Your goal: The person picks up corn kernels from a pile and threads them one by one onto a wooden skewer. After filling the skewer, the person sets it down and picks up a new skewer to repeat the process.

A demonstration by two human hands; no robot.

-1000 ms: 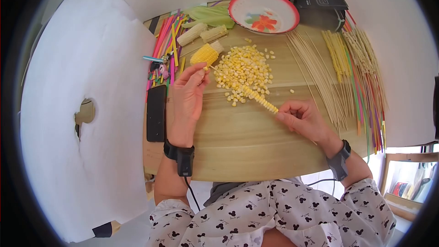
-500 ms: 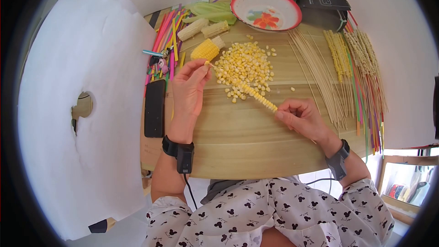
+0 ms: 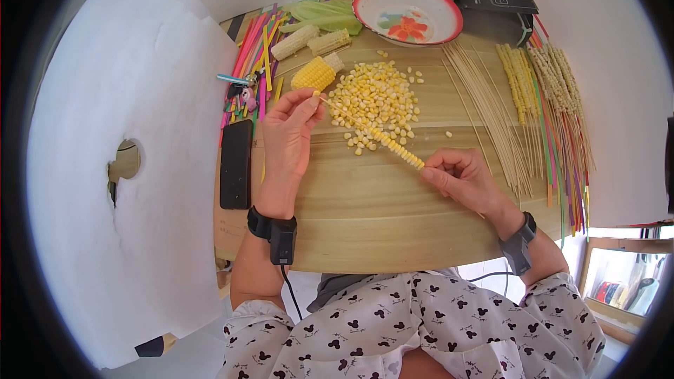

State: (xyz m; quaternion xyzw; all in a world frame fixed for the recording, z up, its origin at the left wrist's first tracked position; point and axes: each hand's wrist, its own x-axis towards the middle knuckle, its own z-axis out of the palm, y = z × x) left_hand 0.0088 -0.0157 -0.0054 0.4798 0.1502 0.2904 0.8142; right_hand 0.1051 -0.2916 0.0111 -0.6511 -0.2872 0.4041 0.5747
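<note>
My right hand [image 3: 460, 177] pinches a thin wooden skewer [image 3: 340, 107] at the near end of a row of corn kernels [image 3: 399, 149] threaded on it. The skewer slants up and left, its far tip at my left hand [image 3: 289, 126]. Thumb and finger of my left hand are closed on a single corn kernel [image 3: 316, 95] at that tip. Behind the skewer lies a pile of loose kernels [image 3: 375, 95]. A partly stripped corn cob [image 3: 314, 75] rests just beyond my left fingertips.
Bare cobs [image 3: 295, 42] and husks [image 3: 319, 14] lie at the back left, near colored strips [image 3: 254, 42] and a black phone [image 3: 236, 165]. An enamel basin [image 3: 408, 14], a black box [image 3: 495, 1], loose skewers [image 3: 484, 112] and filled skewers [image 3: 519, 84] occupy the back and right.
My left fingers and the kernel have moved very slightly toward the skewer's tip. My right hand keeps nearly the same place, and the view has shifted a little.
</note>
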